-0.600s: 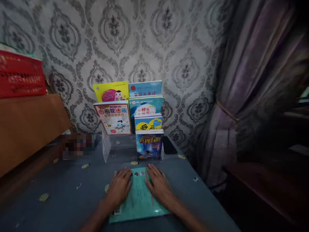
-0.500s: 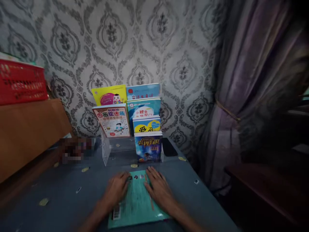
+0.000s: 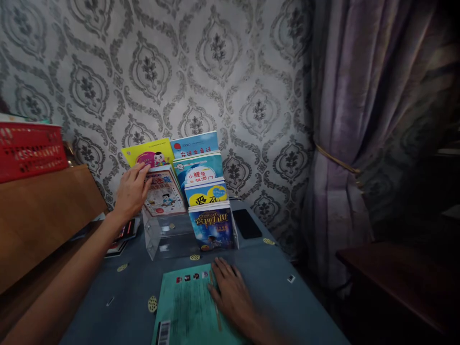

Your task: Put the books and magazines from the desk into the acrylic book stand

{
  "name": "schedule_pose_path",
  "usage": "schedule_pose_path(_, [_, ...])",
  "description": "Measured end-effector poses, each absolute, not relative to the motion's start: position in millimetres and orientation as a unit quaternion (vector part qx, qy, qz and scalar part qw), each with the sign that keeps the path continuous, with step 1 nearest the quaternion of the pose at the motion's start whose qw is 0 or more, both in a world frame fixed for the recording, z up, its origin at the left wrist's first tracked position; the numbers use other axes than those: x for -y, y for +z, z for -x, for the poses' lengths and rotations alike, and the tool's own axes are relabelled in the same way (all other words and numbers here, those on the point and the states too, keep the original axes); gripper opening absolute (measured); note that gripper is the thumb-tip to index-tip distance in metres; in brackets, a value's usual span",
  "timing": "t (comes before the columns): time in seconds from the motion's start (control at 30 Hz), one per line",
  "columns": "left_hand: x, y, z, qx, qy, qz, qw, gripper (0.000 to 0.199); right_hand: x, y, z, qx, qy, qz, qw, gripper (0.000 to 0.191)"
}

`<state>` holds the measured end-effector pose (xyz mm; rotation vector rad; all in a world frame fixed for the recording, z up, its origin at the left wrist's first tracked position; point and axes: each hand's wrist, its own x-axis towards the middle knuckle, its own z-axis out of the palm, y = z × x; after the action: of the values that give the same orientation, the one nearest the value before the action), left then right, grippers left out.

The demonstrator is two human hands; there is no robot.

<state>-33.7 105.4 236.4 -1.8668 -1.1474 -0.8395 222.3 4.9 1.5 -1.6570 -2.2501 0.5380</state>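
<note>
My left hand [image 3: 132,188] reaches out to a clear tiered stand [image 3: 152,239]. Its fingers are bent round the upper left corner of a white book [image 3: 166,197] with a cartoon figure, covering part of the title. Lower down, my right hand [image 3: 230,290] lies flat with fingers stretched along the right side of a green book [image 3: 190,306], which rests back cover up on the table. A pencil-like strip [image 3: 216,306] shows beside my right thumb; whether it is printed I cannot tell.
A yellow book [image 3: 143,149], several blue ones and a dark blue book [image 3: 212,227] stand in the rack. Right of it lies a black phone-like slab [image 3: 246,224]. At left are a red basket [image 3: 30,151], a brown box [image 3: 50,211] and dark books [image 3: 125,235].
My left hand has left the green book and moved up and forward to the white book in the stand. My right hand stays on the green book. The view has shifted slightly.
</note>
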Motion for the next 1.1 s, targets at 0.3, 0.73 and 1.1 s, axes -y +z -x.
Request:
schedule_pose_path(0.3, [-149.4, 253.0, 31.8, 0.511, -0.235, 0.712, 0.421, 0.038, -5.7, 0.5, -222.7, 0.788, 0.184, 0.571, 0.134, 0.06])
schedule_pose_path(0.73, [-153.9, 254.9, 27.1, 0.521, -0.239, 0.698, 0.43, 0.031, -7.1, 2.1, -219.4, 0.797, 0.162, 0.57, 0.121, 0.06])
schedule_pose_path(1.1, [-134.3, 238.1, 35.4, 0.526, -0.276, 0.721, 0.357, 0.059, -9.0, -5.6, -220.4, 0.81, 0.136, 0.553, 0.139, 0.057])
